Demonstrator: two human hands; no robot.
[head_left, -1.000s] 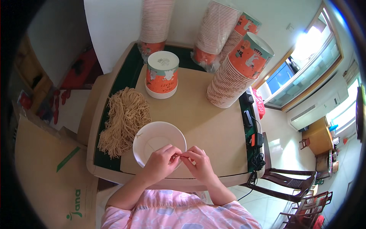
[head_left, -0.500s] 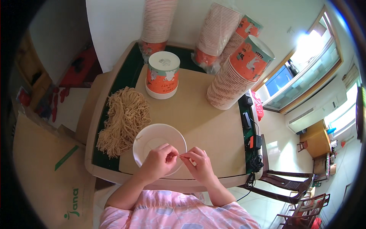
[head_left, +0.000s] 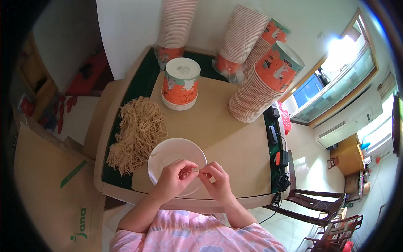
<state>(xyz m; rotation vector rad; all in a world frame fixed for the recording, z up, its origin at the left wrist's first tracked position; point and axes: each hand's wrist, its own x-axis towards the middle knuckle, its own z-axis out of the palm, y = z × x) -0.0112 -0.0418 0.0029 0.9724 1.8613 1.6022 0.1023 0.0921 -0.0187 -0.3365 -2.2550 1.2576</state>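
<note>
On the far left stands a cardboard box (head_left: 54, 185) with a green stripe on its side, next to the table. On the table's left part lies a loose bundle of beige cords (head_left: 136, 136), partly over the green border and partly over the brown board (head_left: 239, 155) that covers the middle. Behind it, near the wall, a tall stack of paper buckets (head_left: 176, 29) rises in clear plastic. In front of that stack, an orange and green bucket (head_left: 181, 86) sits upside down on the board. Nearest the person is a white-lined bucket (head_left: 189, 149), mouth up, just beside the cords, with a thin piece of cord at its left inner wall. The left hand (head_left: 175, 175) is over this bucket's near side, thumb and fingers drawn together on a thin strand (head_left: 194, 170). The right hand (head_left: 216, 180) is close by at the bucket's right edge, its thumb and forefinger tips meeting on the strand's other end; the strand spans the small gap between the hands. Farther right, another plastic-wrapped stack (head_left: 241, 40) and a leaning stack of orange buckets (head_left: 264, 80) stand toward the back. Black cables (head_left: 281, 180) lie bunched at the table's right edge, beside a dark wooden chair (head_left: 319, 206).
</note>
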